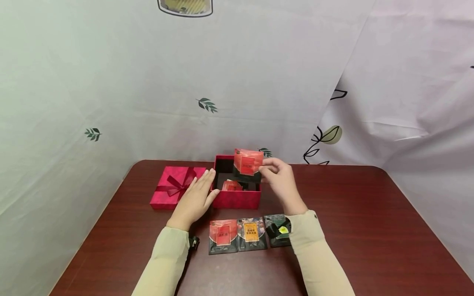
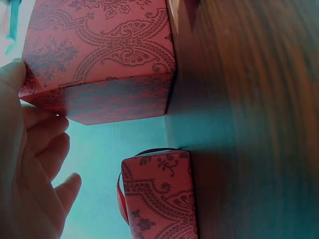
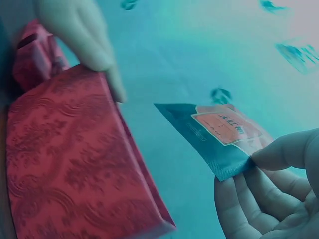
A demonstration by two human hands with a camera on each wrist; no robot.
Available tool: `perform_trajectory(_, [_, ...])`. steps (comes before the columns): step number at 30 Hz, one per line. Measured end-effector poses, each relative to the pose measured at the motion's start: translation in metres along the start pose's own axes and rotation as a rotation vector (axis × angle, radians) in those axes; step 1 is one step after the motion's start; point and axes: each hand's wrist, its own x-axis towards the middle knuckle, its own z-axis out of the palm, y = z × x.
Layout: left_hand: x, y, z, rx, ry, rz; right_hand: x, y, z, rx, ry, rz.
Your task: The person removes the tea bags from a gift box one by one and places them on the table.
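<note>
A red-and-black tea sachet (image 1: 247, 163) is pinched by its edge between the thumb and fingers of my right hand (image 1: 278, 181), held up over the open red gift box (image 1: 237, 200). Inside that box lie more sachets, one with a red-orange face (image 1: 232, 186). My left hand (image 1: 196, 197) rests with straight fingers against the box's left side; in the left wrist view the thumb and fingertips touch the patterned box wall (image 2: 99, 55). From the right wrist view, the pinched sachet (image 3: 219, 129) is tilted, clear of the box.
The box lid (image 1: 170, 187) with a dark red ribbon bow lies left of the box. In front, a red sachet (image 1: 223, 236), an orange-labelled sachet (image 1: 252, 234) and a green sachet (image 1: 277, 240) form a row, the last partly behind the right wrist. A white printed curtain hangs behind the table.
</note>
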Motion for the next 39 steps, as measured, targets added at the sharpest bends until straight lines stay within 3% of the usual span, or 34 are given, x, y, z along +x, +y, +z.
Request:
perform_trajectory(10, [-0.001,-0.002,0.002,-0.001,-0.001,0.000,-0.002,0.016,-0.043,0.134,0.074,0.154])
perform_trajectory(25, [-0.001,-0.002,0.001,-0.006,-0.005,-0.012,0.006,0.045,-0.071,0.123,0.130,0.302])
perform_trajectory(39, [0.001,-0.001,0.001,0.002,-0.002,-0.004,0.008,0.078,-0.084,-0.031,-0.011,0.393])
